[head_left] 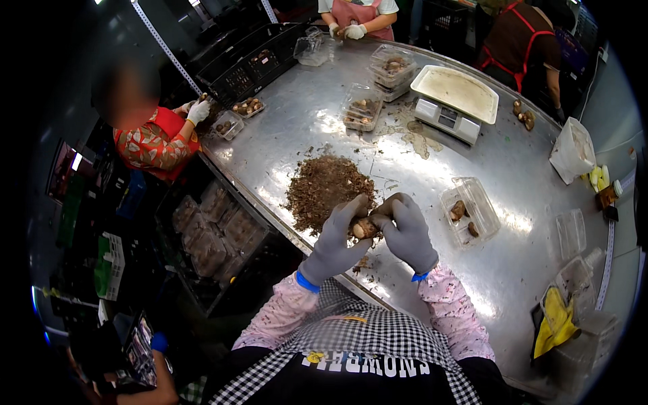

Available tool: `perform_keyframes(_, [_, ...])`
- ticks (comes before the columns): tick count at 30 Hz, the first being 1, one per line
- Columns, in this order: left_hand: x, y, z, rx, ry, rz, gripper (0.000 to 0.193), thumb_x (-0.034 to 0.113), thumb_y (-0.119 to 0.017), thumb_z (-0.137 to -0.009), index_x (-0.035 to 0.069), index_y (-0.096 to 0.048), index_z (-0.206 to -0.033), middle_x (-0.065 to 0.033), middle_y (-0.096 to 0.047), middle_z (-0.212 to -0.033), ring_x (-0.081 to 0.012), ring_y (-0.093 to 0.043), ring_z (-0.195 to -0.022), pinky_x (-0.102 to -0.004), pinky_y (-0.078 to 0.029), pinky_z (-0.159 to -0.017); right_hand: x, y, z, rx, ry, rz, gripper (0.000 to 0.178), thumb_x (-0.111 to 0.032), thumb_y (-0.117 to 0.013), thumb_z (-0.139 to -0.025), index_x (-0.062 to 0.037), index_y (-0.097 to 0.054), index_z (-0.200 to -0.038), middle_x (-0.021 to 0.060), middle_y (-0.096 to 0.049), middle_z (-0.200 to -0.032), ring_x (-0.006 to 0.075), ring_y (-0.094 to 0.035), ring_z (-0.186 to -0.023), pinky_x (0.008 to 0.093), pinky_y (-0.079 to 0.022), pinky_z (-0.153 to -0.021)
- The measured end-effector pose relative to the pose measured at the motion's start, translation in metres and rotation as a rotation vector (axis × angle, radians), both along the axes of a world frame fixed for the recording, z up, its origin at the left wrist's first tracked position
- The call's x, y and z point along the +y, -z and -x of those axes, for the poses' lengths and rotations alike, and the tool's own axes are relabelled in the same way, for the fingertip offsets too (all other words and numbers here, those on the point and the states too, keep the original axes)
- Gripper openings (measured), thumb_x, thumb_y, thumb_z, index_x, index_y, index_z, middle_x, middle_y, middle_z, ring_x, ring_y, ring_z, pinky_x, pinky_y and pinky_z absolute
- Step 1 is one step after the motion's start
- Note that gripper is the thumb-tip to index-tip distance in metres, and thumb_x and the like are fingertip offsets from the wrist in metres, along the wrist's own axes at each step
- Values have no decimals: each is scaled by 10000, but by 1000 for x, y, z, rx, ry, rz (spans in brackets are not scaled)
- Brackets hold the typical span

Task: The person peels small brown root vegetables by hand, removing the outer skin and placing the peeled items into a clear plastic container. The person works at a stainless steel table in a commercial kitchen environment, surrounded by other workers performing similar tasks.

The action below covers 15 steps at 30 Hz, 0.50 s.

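A brown, lumpy piece of produce with a pale round end (364, 229), perhaps a mushroom, sits between my gloved hands over the table's near edge. My left hand (335, 237), in a grey glove, is closed around its left side. Against its right side, the fingers of my right hand (408, 235) are bent in, pinching at its surface. Just beyond my left hand lies a heap of dark brown crumbs and scraps (327, 185). To the right of my right hand, an open clear plastic box (487, 214) holds several similar brown pieces (458, 210).
A scale with a cream tray (455, 92) stands far on the metal table. Filled clear boxes (362, 108) are beside it. Crated boxes (223, 226) sit below the left edge. Yellow cloth (556, 322) lies right. Co-workers stand left (158, 142) and opposite (358, 17).
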<state>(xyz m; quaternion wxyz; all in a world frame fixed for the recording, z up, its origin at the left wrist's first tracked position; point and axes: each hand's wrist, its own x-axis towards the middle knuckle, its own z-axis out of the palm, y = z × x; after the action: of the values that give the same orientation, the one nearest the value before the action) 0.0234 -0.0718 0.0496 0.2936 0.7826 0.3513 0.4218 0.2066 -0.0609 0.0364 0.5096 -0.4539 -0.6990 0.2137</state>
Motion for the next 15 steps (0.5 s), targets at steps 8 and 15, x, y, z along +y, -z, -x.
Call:
perform_keyframes(8, [0, 7, 0, -215, -19, 149, 782, -52, -713, -747, -8, -326, -1425, -108, -533, -1143, -189, -548, -1069, -323, -481, -917, 14, 7, -16, 132, -8, 138, 127, -113, -666, -806, 1, -618, -835, 125, -595, -856, 285, -575, -818, 368, -470, -740])
perform_keyframes(15, [5, 0, -3, 96, -144, -139, 771, -48, -720, -712, -7, -362, -1394, -164, -543, -1176, -268, -568, -1065, -371, -492, -898, -2, -3, 3, 24, -37, -89, 157, -56, -733, -740, 6, -614, -822, 125, -599, -900, 248, -591, -842, 337, -480, -722])
